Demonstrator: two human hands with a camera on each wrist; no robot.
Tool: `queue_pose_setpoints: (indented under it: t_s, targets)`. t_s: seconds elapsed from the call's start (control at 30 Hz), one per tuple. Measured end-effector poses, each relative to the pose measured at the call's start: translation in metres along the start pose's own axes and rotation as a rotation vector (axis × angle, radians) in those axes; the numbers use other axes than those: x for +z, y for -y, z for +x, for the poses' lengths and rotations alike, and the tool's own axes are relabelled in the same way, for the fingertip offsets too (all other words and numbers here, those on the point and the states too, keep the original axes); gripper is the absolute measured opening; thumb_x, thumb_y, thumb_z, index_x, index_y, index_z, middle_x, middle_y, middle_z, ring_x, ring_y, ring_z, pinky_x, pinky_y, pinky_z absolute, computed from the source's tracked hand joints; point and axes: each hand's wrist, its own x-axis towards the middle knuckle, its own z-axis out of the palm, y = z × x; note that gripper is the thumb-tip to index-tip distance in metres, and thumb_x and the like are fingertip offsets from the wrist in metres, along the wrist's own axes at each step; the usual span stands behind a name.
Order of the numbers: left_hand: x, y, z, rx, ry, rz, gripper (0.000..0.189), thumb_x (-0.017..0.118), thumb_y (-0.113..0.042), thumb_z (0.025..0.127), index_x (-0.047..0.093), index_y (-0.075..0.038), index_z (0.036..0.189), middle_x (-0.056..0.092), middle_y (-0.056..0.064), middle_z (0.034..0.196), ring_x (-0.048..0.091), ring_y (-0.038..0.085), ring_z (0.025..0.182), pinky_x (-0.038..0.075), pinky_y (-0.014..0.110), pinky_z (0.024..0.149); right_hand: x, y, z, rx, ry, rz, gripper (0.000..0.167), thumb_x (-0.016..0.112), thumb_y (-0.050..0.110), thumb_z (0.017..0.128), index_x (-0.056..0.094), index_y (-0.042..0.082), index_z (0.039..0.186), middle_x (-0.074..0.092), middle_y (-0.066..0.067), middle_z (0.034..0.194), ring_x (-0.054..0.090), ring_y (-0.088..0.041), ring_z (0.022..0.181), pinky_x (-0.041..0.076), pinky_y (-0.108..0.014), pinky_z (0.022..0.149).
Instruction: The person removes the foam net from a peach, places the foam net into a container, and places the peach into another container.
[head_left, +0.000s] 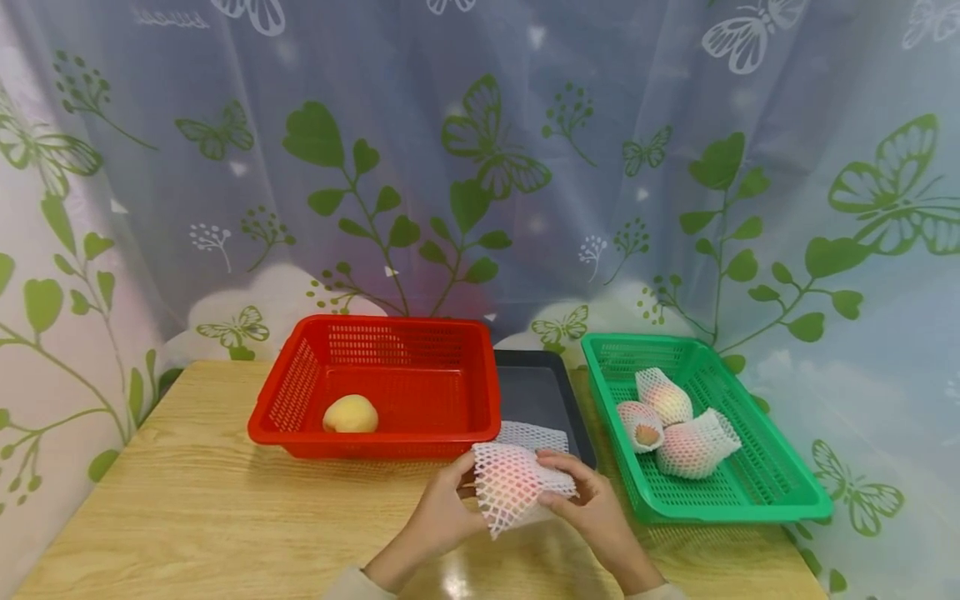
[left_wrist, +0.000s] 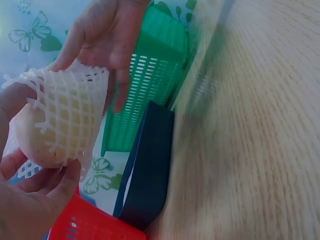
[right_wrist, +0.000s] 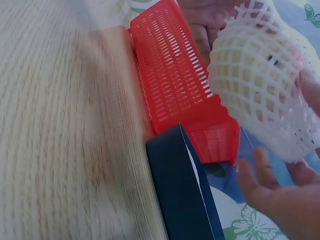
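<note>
Between both hands, above the table's front, is a pink-and-yellow peach (left_wrist: pixel 31 131) partly inside a white foam net sleeve (head_left: pixel 504 487). My left hand (head_left: pixel 446 510) grips the fruit from the left, its thumb and fingers round the uncovered end in the left wrist view. With thumb and fingers on opposite sides, my right hand (head_left: pixel 596 510) holds the sleeve's right end. Directly behind the hands, another white foam net (head_left: pixel 534 435) lies on the dark tray (head_left: pixel 528 387). A bare yellow peach (head_left: pixel 350 414) sits in the red basket (head_left: pixel 405 450).
The green basket (head_left: pixel 738 512) at the right contains 3 net-wrapped peaches (head_left: pixel 692 446). The dark tray sits between the two baskets on the wooden table (head_left: pixel 172 500). A curtain (head_left: pixel 420 167) printed with leaves and butterflies hangs behind.
</note>
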Motion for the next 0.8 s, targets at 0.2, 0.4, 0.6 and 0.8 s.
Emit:
queue_pose_setpoints:
  t_s: [0.2,0.4,0.6,0.8]
  targets:
    - [-0.0029,-0.0047,0.0002,-0.004,0.025,-0.013,0.060,0.081,0.000,0.069,0.057,-0.005,0.123,0.063,0.011,0.115,0.061,0.019,0.103,0.053,0.029,0.090,-0.0015,-0.0007,0.0019,0.055,0.148,0.064,0.063,0.056,0.002,0.095,0.024,0.001,0.149,0.030,-0.015,0.152,0.043,-0.012,0.129,0.048,-0.029,0.096]
    - [-0.0024,-0.0070,-0.0014,0.039,0.049,0.011,0.059,0.081,0.002,0.069,0.057,-0.004,0.122,0.063,0.010,0.115,0.061,0.016,0.103,0.053,0.032,0.090,0.0026,0.0020,0.0056,0.161,-0.009,0.023,0.043,0.061,-0.001,0.090,0.051,-0.006,0.132,0.059,0.002,0.129,0.060,-0.012,0.107,0.054,-0.027,0.084]
    - [-0.0044,-0.0047,-0.0025,0.071,0.039,0.059,0.060,0.083,-0.005,0.070,0.058,-0.008,0.124,0.065,0.007,0.114,0.062,0.017,0.103,0.053,0.032,0.089,0.0026,0.0039,0.0077,0.188,-0.049,0.010,0.039,0.065,-0.002,0.087,0.055,-0.013,0.124,0.066,0.005,0.114,0.065,-0.013,0.092,0.057,-0.029,0.076]
    - [-0.0070,-0.0038,-0.0018,0.095,0.024,0.119,0.059,0.083,-0.008,0.070,0.058,-0.011,0.124,0.066,0.004,0.111,0.062,0.015,0.100,0.054,0.031,0.087,0.0039,0.0040,0.0085,0.211,-0.136,0.034,0.029,0.069,-0.003,0.083,0.065,-0.009,0.111,0.071,0.003,0.096,0.067,-0.011,0.079,0.057,-0.026,0.069]
